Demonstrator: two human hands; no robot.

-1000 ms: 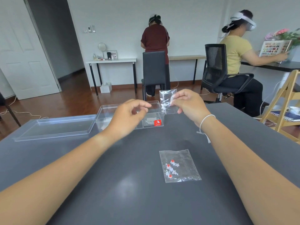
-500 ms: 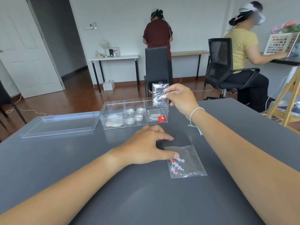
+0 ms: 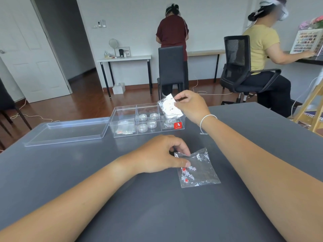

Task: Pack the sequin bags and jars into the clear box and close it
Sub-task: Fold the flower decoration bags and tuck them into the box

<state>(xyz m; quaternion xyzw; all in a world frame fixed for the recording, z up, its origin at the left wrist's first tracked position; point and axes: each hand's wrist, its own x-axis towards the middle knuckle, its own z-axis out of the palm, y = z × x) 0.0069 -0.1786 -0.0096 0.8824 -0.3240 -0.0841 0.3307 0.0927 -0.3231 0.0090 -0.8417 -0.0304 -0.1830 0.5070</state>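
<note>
Red logo sticker (image 3: pixel 177 126), text unreadable

Four jars (image 3: pixel 147 122), four bags (image 3: pixel 198 169) (two boxed)

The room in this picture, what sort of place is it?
Probably a shared work or craft room: several desks such as the white desk, an office chair, and a colour sample board that another person handles.

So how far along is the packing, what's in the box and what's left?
Done: four small round clear jars sit in the middle compartment of the clear plastic box, with bags in both end compartments. In hand: right hand holds a sequin bag over the right compartment; left hand pinches the red-and-white sequin bag on the table. Left: both bags, then the clear lid.
</note>
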